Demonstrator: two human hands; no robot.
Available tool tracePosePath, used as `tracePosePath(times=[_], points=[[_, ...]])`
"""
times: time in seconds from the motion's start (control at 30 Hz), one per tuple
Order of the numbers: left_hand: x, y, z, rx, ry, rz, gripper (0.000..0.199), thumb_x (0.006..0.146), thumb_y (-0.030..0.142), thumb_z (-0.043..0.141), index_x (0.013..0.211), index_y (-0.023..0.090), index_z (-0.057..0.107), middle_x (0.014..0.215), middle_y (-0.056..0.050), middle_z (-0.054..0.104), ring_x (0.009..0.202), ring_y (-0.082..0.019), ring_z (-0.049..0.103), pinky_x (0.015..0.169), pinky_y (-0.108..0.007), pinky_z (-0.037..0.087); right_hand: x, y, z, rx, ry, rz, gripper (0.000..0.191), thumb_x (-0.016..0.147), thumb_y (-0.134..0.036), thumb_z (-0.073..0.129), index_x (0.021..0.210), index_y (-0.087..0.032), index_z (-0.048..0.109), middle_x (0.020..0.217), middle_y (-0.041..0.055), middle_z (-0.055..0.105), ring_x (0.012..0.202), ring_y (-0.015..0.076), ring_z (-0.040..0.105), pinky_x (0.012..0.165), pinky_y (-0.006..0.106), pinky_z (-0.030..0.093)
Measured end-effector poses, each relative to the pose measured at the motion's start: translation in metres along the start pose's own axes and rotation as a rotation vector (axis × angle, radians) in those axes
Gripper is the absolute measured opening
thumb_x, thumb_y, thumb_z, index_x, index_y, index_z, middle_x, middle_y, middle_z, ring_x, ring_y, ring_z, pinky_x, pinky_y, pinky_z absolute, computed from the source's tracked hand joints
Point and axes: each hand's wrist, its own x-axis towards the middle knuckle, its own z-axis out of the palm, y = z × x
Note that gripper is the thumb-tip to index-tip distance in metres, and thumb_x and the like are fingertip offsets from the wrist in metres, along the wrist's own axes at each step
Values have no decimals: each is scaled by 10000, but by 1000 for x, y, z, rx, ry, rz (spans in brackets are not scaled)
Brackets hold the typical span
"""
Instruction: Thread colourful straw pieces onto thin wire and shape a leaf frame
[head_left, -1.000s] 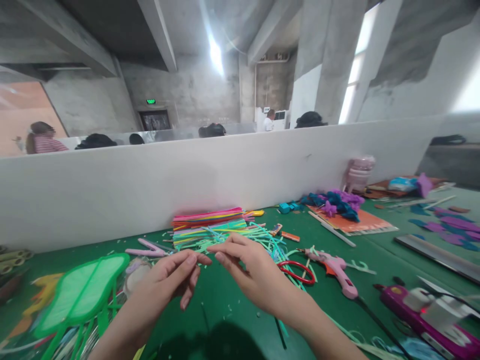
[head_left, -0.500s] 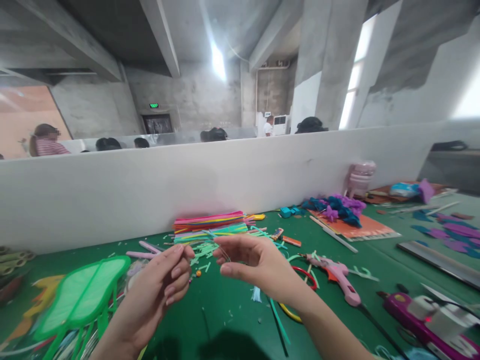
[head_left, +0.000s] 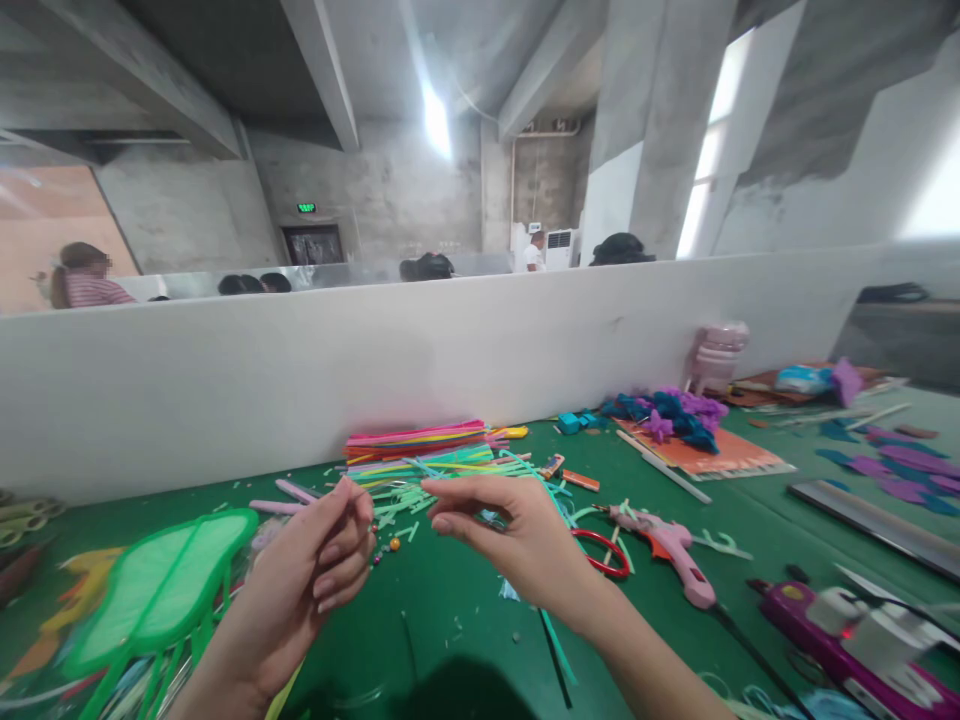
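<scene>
My left hand (head_left: 326,550) is closed, thumb and forefinger pinched together, the other fingers curled in. A faint thin thread (head_left: 394,484) seems to run from this pinch toward the right hand; its ends are hard to make out. Facing it, my right hand (head_left: 502,525) has its thumb and fingers apart, pointing left. Just below and between the hands lie an orange bead (head_left: 394,544) and a few smaller dark beads (head_left: 376,558) on the green table (head_left: 442,620). Behind the hands are cut green pipe-cleaner pieces (head_left: 409,505) and a stack of coloured pipe cleaners (head_left: 416,445).
At the left stands a green mesh basket lid (head_left: 161,580). On the right are red-handled scissors (head_left: 604,570), a pink glue gun (head_left: 667,545), a purple power strip (head_left: 795,615) and a metal ruler (head_left: 870,515). A white partition (head_left: 300,370) closes off the back; people sit beyond it.
Both hands have shifted slightly left in view. The right hand's thumb and fingers have come closer together. More of the beads and of the red loop beside the right wrist shows.
</scene>
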Motion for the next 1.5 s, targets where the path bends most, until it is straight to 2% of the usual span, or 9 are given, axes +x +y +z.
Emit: tracePosePath(times=[0.23, 0.4, 0.57, 0.77, 1.03, 1.13, 1.27, 1.37, 1.5], points=[[-3, 1, 1, 23, 3, -16, 321, 886, 433, 664, 751, 148, 604, 550, 102, 260, 410, -19, 179, 359, -123, 241, -2, -2, 1, -96, -44, -72, 270, 895, -203, 640, 1126, -300, 740, 933, 11, 758, 777, 143, 662, 717, 301, 549], [-3, 1, 1, 52, 12, 7, 344, 851, 457, 704, 731, 152, 598, 539, 110, 230, 416, -19, 120, 344, -125, 200, -6, -6, 2, -224, -127, -216, 391, 927, -110, 527, 1238, -288, 682, 889, 26, 683, 784, 133, 608, 708, 286, 529], [0, 1, 2, 102, 53, -4, 325, 846, 439, 704, 772, 131, 631, 527, 107, 256, 427, -21, 134, 345, -119, 185, -5, -1, 5, -244, -54, -318, 326, 948, -133, 532, 1200, -248, 705, 937, 50, 713, 780, 130, 637, 713, 279, 550], [0, 2, -1, -32, 21, -72, 289, 827, 397, 725, 763, 150, 591, 536, 128, 168, 423, -27, 66, 325, -127, 174, -6, 1, 8, -161, 81, -273, 141, 897, -221, 675, 1005, -254, 760, 848, -3, 782, 748, 131, 727, 733, 259, 590], [4, 1, -7, -126, 26, -106, 281, 827, 374, 733, 779, 174, 542, 546, 132, 174, 404, -23, 72, 320, -125, 154, -9, 4, 9, -230, 23, -423, 204, 932, -154, 613, 1077, -231, 732, 933, 5, 787, 827, 109, 737, 771, 224, 592], [2, 1, -5, -116, 17, -91, 339, 774, 401, 798, 770, 177, 544, 549, 136, 163, 420, -21, 59, 329, -132, 129, -9, 1, 9, -201, 32, -366, 172, 908, -160, 639, 1023, -230, 747, 914, -3, 788, 804, 106, 736, 755, 213, 585], [0, 3, -2, -90, 48, -63, 363, 738, 408, 831, 750, 167, 559, 553, 133, 159, 437, -22, 56, 342, -145, 119, -8, -6, 12, -148, 96, -182, 108, 865, -218, 687, 939, -232, 763, 843, -11, 786, 732, 126, 731, 693, 232, 582], [-1, 2, 0, -64, 82, -41, 350, 768, 419, 803, 737, 165, 565, 557, 128, 152, 440, -24, 56, 349, -150, 118, -6, -6, 14, -153, 144, -95, 84, 844, -232, 695, 881, -222, 769, 778, -4, 776, 681, 134, 717, 666, 245, 568], [1, -1, 2, 32, 79, 11, 349, 815, 459, 744, 737, 158, 584, 550, 119, 185, 434, -24, 78, 354, -154, 122, -5, -4, 16, -155, 127, -34, 82, 834, -225, 693, 837, -218, 775, 742, -5, 770, 659, 132, 698, 616, 233, 530]])
